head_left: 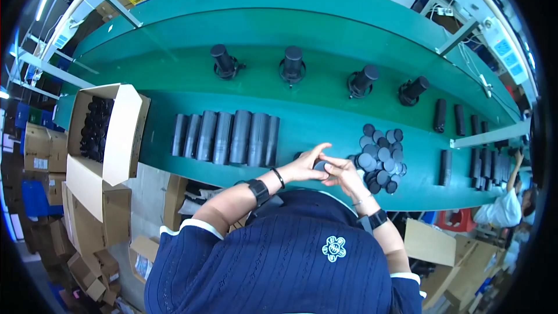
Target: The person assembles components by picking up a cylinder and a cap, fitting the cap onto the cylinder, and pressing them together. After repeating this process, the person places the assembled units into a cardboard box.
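In front of my chest my two hands meet over the green table. My left hand (303,167) and my right hand (344,175) both have fingers closed around a small round black cap (320,166). A dark object, partly hidden, shows just behind my left fingers; I cannot make out its kind. Close to my right hand lies a loose pile of round black caps (382,154), some overlapping. To the left of my hands, several black ribbed tubes (240,136) lie side by side in a row.
Several black cylinders in ring-shaped holders (292,65) stand along the far strip. An open cardboard box (129,134) of small black parts is at left. More black tubes (446,167) lie at right, near a metal post (491,135) and another person (503,209).
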Action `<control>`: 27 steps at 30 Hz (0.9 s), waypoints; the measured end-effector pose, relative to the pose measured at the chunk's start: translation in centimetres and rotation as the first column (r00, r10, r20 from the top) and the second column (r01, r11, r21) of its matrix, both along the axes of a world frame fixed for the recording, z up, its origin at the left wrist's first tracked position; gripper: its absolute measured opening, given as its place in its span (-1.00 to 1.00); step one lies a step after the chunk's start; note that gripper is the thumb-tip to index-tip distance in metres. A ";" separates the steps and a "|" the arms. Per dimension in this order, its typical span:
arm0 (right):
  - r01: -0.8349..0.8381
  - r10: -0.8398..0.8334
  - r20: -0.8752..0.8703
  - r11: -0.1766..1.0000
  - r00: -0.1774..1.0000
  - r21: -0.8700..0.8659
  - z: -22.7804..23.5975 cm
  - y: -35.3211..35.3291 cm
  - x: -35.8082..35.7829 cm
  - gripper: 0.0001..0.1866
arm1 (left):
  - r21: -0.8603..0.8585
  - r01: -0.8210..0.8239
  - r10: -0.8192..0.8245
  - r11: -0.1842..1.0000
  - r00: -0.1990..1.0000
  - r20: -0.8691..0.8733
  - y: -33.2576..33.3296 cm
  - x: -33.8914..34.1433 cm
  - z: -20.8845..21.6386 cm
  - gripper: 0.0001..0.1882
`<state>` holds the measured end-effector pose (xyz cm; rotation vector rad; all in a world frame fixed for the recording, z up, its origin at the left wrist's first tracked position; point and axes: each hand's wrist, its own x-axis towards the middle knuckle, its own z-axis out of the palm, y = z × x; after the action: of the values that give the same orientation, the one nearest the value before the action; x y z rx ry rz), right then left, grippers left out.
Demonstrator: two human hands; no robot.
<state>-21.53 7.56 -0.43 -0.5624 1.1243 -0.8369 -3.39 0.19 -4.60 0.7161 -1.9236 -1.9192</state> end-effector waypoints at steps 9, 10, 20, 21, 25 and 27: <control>-0.477 0.025 -0.567 0.572 0.823 -0.667 13.8 -2.6 1.1 -0.80 | -0.082 -0.093 0.080 0.992 0.985 -0.156 -0.1 -0.5 -1.4 -0.29; -0.557 0.164 -0.552 0.467 0.818 -0.687 18.9 -2.1 1.4 -0.82 | -0.272 -0.151 0.058 0.950 0.944 -0.324 0.4 -0.3 1.9 -0.41; 0.154 0.423 -0.172 -0.632 0.890 -0.759 33.0 5.3 17.2 -0.66 | 0.273 -0.133 0.146 0.953 0.989 -0.030 0.0 0.6 2.8 -0.38; 0.118 0.391 -0.191 -0.642 0.900 -0.758 33.1 5.3 17.3 -0.66 | 0.223 -0.145 0.153 0.964 0.988 -0.018 -0.2 0.8 2.2 -0.39; -0.013 0.286 -0.267 -0.660 0.920 -0.751 33.2 5.7 17.0 -0.68 | 0.349 -0.130 0.148 0.928 0.989 -0.024 -0.7 0.8 0.8 -0.40; -0.077 0.234 -0.305 -0.664 0.923 -0.744 33.3 5.7 16.9 -0.68 | 0.370 -0.121 0.141 0.921 0.990 -0.028 -0.7 1.0 0.8 -0.41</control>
<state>-4.62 13.28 32.88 -2.3776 -0.6034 -1.3742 -2.39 -0.49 -3.82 0.8603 -1.4548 -2.2120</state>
